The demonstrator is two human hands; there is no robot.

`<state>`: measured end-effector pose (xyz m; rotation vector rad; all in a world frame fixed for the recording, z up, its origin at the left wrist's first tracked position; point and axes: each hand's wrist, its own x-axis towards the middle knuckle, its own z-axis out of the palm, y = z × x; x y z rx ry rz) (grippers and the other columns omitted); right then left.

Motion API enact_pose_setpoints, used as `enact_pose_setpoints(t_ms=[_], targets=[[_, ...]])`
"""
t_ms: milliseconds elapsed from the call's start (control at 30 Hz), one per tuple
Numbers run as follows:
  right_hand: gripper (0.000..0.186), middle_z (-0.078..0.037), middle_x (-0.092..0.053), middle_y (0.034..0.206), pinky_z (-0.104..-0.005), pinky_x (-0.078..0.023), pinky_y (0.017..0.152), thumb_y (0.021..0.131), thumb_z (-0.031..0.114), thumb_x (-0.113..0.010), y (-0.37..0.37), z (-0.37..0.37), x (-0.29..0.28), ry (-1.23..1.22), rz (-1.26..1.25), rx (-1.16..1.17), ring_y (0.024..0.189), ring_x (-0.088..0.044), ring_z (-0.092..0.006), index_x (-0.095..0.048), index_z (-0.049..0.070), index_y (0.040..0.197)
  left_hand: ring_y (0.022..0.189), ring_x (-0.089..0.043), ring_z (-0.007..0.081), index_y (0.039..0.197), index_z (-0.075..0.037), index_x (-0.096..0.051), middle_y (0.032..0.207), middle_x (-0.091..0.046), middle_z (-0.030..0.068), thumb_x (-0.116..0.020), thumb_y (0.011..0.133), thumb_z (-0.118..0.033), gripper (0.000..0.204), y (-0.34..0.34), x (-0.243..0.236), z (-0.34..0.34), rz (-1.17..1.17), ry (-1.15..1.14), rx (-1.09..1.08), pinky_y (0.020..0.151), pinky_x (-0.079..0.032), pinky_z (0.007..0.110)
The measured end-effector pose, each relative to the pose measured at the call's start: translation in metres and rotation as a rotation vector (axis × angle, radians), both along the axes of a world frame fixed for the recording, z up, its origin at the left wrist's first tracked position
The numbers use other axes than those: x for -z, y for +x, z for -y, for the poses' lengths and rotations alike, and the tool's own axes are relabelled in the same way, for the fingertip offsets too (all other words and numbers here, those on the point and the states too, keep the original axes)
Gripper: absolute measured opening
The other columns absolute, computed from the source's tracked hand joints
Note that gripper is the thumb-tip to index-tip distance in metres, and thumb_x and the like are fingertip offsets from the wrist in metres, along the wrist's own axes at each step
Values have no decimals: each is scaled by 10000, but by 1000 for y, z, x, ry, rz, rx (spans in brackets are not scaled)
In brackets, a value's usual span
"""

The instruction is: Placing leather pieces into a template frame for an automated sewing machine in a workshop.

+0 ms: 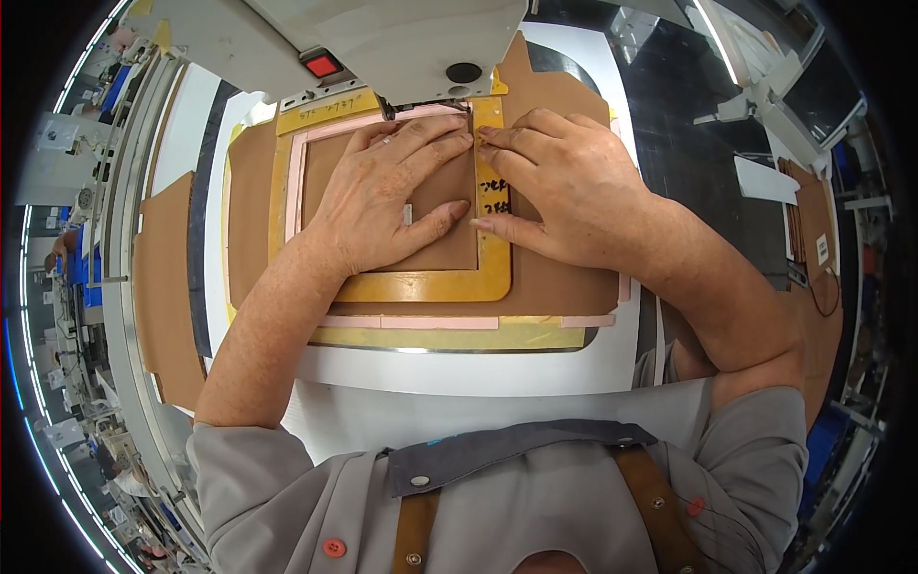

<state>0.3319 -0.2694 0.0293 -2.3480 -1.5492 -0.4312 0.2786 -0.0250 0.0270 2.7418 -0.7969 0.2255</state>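
Observation:
Under the machine head lies a yellow frame (421,286) with pink strips (295,191) along the inside of its left and top bars. Brown sheet material (442,251) shows through its opening and around it. My left hand (392,187) rests palm down over the opening, fingers stretched toward the top right corner, thumb apart. On the frame's right bar, my right hand (564,177) presses with its fingertips near that same corner. Its thumb is spread lower down, by black handwriting. Neither hand visibly holds anything. What lies beneath the palms is hidden.
A pale machine head (382,43) with a red switch (321,65) overhangs the frame's far edge, its dark foot (387,108) close to my left fingertips. More brown sheets (164,287) lie at the left. A lamp arm (765,86) stands far right.

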Motion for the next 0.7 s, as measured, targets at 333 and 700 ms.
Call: enact_pose_setpoints(t_ms=[333,700], targets=[[534,-114,-700,1040,-384,-500,821,907,507,-678,-3,-5,-10,-17,31,8,993,-630,-247,-740,6,1080,1316,-540,254,1364,-105,-592,1430,-568,83,-678,888,-392,562,-5,-2,-7,83,7,11,1119,-353,457],[567,-117,-709,1112,-391,-506,864,922,529,-659,8,-9,-5,-30,52,32,1035,-649,-253,-738,21,1159,1294,-552,216,1296,-146,-668,1392,-601,22,-704,888,-401,482,-8,-5,-4,110,58,-75,1131,-327,485]])
